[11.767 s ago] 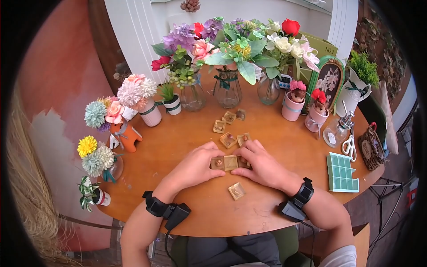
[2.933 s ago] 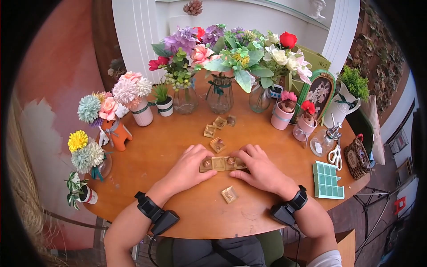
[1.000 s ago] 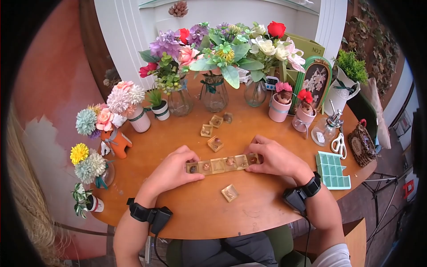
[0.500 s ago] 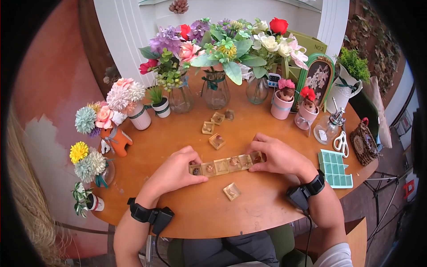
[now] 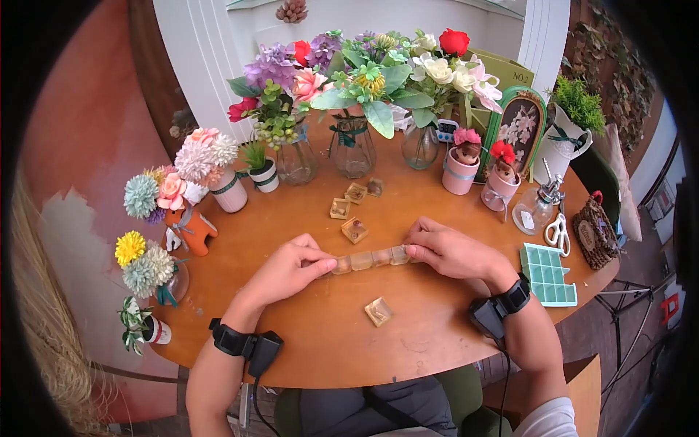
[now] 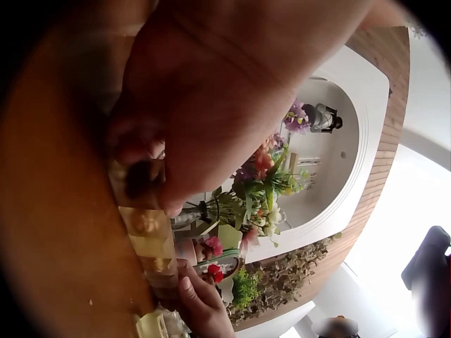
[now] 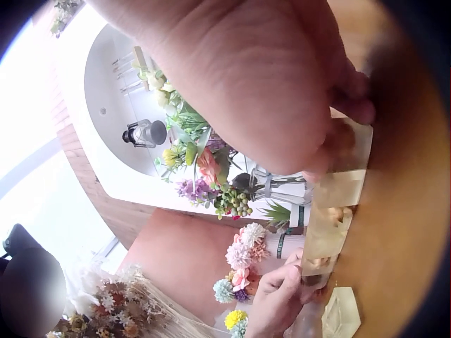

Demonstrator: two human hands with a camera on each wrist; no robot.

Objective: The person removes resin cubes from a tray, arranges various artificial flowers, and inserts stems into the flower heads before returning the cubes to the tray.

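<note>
A row of several small amber, see-through resin blocks (image 5: pixel 362 261) spans the space between my hands at the middle of the wooden table (image 5: pixel 291 342). My left hand (image 5: pixel 291 269) pinches the row's left end between thumb and fingers, and my right hand (image 5: pixel 453 251) pinches its right end. The end blocks are mostly hidden by the fingers. Narrow sides of the blocks face up in the head view. From the right wrist view, the blocks (image 7: pixel 331 211) show small brownish things set inside. One loose block (image 5: pixel 378 312) lies nearer the table's front edge.
Beyond the row lie another block (image 5: pixel 354 230) and a few more blocks (image 5: pixel 340 208). Flower vases (image 5: pixel 353 149) line the back. At right are a mint compartment tray (image 5: pixel 547 274), white scissors (image 5: pixel 558 235), a glass spray bottle (image 5: pixel 535 211) and a woven basket (image 5: pixel 593 237).
The row has grown longer and my hands have moved apart; one block behind it has left its spot. Within the last half second the row has tipped, turning its open-looking faces away from the head camera.
</note>
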